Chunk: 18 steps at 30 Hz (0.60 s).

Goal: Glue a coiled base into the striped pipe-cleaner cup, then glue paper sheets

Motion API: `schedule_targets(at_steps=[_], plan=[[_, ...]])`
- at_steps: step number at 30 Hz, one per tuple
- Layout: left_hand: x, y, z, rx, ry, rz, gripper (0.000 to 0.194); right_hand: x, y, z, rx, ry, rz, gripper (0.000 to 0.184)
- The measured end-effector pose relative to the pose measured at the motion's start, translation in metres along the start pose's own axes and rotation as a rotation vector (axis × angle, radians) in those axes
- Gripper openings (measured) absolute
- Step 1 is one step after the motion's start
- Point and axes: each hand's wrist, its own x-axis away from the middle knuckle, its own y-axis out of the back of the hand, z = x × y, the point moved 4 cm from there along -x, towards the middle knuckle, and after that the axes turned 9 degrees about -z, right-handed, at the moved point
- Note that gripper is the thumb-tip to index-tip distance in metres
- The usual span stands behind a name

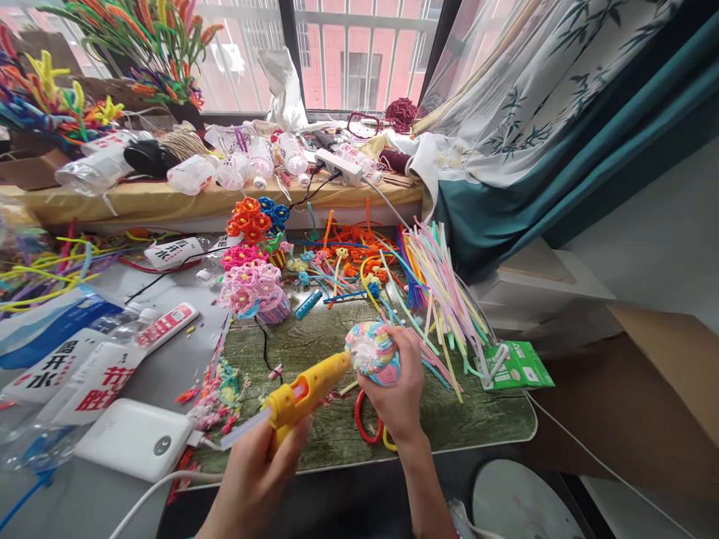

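Note:
My left hand (267, 457) is wrapped round the handle of a yellow hot glue gun (308, 389), with a clear glue stick (246, 428) jutting from its back. The gun's nozzle points at a small round pot (387, 352) coiled from pastel pipe cleaners, touching or very near its rim. Closed round the pot's right side is my right hand (401, 382), which tilts its whitish opening toward the gun. Scissors with a red handle loop (365, 419) lie on the green mat (466, 427) below the pot, partly hidden by my right hand.
Pipe-cleaner flowers (255, 281) stand behind, near a teal lighter (308, 303). Loose pipe cleaners (438, 284) spread at the back right by a green box (522, 365). A white power bank (135, 438) and plastic bottles (84, 382) lie left. A cable (151, 486) runs along the front left.

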Motion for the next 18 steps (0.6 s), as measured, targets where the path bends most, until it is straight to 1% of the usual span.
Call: schedule_targets(at_steps=[2,5,9,12,16,18], plan=[[-0.001,0.0,-0.001,0.015,0.032,-0.013,0.047,0.001,0.0,0.001,-0.004,0.005,0.002,0.06],[-0.005,-0.004,-0.004,0.028,0.04,0.018,0.046,0.002,-0.001,0.002,-0.012,0.002,0.004,0.06],[-0.007,-0.003,-0.007,0.0,0.002,0.023,0.046,0.0,0.001,0.003,-0.015,0.009,-0.029,0.06],[-0.003,-0.001,-0.006,-0.023,-0.035,0.015,0.048,-0.003,0.003,0.002,-0.004,0.005,-0.057,0.06],[0.005,-0.005,-0.006,-0.038,-0.027,0.1,0.046,-0.004,0.002,0.002,-0.011,0.001,-0.057,0.061],[0.006,-0.007,-0.007,-0.046,-0.018,0.104,0.043,-0.003,0.001,0.002,-0.018,0.011,-0.049,0.061]])
